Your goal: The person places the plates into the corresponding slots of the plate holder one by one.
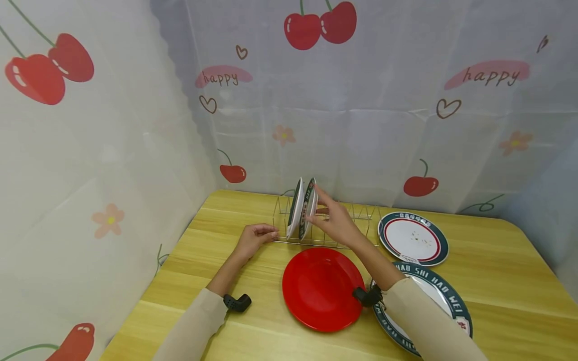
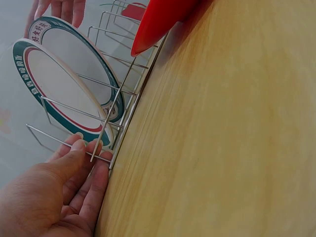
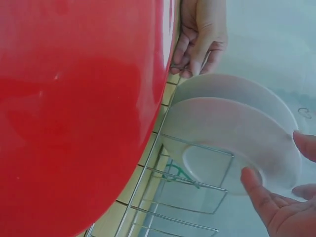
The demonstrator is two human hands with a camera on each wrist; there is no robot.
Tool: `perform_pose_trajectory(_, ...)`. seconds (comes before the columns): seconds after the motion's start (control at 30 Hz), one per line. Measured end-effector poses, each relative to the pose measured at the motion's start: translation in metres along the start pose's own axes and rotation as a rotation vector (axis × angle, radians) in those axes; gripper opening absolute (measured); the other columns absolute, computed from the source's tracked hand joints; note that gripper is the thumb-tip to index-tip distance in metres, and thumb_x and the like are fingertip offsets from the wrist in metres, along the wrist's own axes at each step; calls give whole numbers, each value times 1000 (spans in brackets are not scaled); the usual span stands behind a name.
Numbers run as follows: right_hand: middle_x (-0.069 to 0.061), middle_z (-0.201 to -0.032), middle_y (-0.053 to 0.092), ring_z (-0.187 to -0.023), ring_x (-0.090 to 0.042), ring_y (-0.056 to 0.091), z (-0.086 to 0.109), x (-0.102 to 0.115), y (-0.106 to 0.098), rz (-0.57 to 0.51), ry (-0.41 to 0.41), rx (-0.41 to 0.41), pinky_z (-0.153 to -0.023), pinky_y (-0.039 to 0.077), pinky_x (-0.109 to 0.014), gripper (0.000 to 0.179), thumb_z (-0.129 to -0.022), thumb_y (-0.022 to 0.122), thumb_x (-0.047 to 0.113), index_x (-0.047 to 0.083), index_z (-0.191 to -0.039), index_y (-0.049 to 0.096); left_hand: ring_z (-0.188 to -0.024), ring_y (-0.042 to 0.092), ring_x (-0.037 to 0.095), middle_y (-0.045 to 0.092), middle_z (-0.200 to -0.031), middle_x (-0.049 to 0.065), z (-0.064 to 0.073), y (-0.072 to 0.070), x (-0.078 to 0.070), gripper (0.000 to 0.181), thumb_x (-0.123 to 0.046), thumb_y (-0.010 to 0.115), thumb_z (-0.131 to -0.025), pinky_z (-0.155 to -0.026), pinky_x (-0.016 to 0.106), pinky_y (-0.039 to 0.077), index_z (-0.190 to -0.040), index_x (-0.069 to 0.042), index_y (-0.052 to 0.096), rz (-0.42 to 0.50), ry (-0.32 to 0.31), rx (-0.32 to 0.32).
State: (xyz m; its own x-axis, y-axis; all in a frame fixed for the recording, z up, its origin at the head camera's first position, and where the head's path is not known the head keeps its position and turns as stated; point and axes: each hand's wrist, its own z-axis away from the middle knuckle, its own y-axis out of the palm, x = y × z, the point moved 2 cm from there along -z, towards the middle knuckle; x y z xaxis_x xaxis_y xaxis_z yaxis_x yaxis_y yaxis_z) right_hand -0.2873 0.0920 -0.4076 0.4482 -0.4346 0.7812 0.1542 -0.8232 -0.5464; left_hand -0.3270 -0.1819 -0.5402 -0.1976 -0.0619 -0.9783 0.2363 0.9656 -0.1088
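Five plates (image 1: 323,289) (one red), one rack (image 1: 316,244)

You face a pale sheet (image 1: 370,85), printed all over, that also hangs along your left side; on it you see red cherries (image 1: 336,25), orange-pink flowers (image 1: 516,143), brown outlined hearts (image 1: 208,104) and, over pink, the word "happy" (image 1: 492,75) twice; below it, your table (image 1: 510,296) shows yellowish wood grain, its far right corner rounded.

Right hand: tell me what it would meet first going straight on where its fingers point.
The right hand would likely meet the nearer standing plate first. Its fingertips are already right at that plate; whether they touch it is hard to tell.
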Motion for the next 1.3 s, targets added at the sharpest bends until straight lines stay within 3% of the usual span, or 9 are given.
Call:
perform_pose_trajectory(0.13, -28, -153, 43, -129, -46, 54, 13, 3, -11, 1, 47, 10, -96, 54, -56, 89, -96, 72, 15, 13, -164, 15, -93, 74, 19, 73, -109, 24, -1, -1, 1, 22, -4, 72, -94, -82, 30, 62, -110, 11, 72, 0, -4, 4)
perform_pose_trajectory(0.4, -26, -151, 46, -130, -44, 55, 52, -2, -53, 35, 102, -39, -99, 50, -59, 81, -100, 66, 22, 16, -164, 16, -94, 74, 20, 74, -109, 21, 0, 0, 1, 22, -5, 72, -94, -84, 32, 61, -111, 9, 72, -3, -15, 4)
perform_pose_trajectory(0.67, -26, -150, 47, -129, -44, 55, 99, -8, -86, 84, 138, -91, -98, 51, -61, 88, -100, 67, 25, 19, -165, 8, -96, 73, 22, 73, -111, 22, 0, -1, 0, 22, -5, 73, -93, -84, 32, 61, -110, 8, 73, -15, -29, -7)
perform_pose_trajectory(0.73, -26, -149, 48, -127, -44, 56, 112, -10, -93, 123, 152, -104, -96, 54, -55, 89, -100, 67, 27, 21, -165, 7, -97, 73, 23, 73, -111, 23, 0, -1, 0, 23, -6, 73, -93, -84, 32, 61, -111, 8, 73, -21, -30, -4)
perform_pose_trajectory(0.83, -26, -147, 49, -125, -44, 58, 131, -14, -102, 163, 167, -113, -92, 58, -34, 88, -100, 67, 27, 23, -165, 8, -98, 72, 25, 73, -112, 23, 0, 0, -1, 23, -7, 73, -93, -84, 31, 61, -112, 7, 73, -32, -35, -5)
perform_pose_trajectory(0.93, -26, -145, 51, -123, -44, 59, 148, -19, -110, 196, 179, -111, -86, 53, -15, 88, -100, 67, 27, 24, -165, 9, -98, 72, 25, 73, -111, 21, 1, 0, -2, 22, -7, 73, -93, -83, 31, 61, -111, 7, 74, -37, -35, -14)
perform_pose_trajectory(1.1, -29, -141, 53, -120, -46, 59, 178, -31, -119, 264, 240, -114, -85, 61, -32, 88, -101, 67, 27, 19, -165, 6, -97, 73, 24, 74, -110, 21, 2, -1, -2, 22, -7, 73, -93, -83, 31, 61, -111, 7, 74, -36, -26, -15)
perform_pose_trajectory(1.17, -30, -140, 54, -120, -48, 57, 190, -35, -124, 290, 287, -116, -86, 60, -46, 88, -101, 66, 30, 15, -165, 7, -96, 73, 22, 74, -110, 21, 1, -1, -2, 22, -6, 73, -94, -83, 31, 61, -111, 7, 74, -29, -18, -9)
perform_pose_trajectory(1.3, -31, -137, 54, -120, -49, 55, 212, -45, -134, 342, 392, -115, -83, 61, -45, 78, -101, 64, 35, 3, -160, 23, -94, 74, 19, 74, -109, 19, 1, 0, 0, 21, -6, 73, -94, -83, 31, 61, -110, 7, 73, -21, 3, 0)
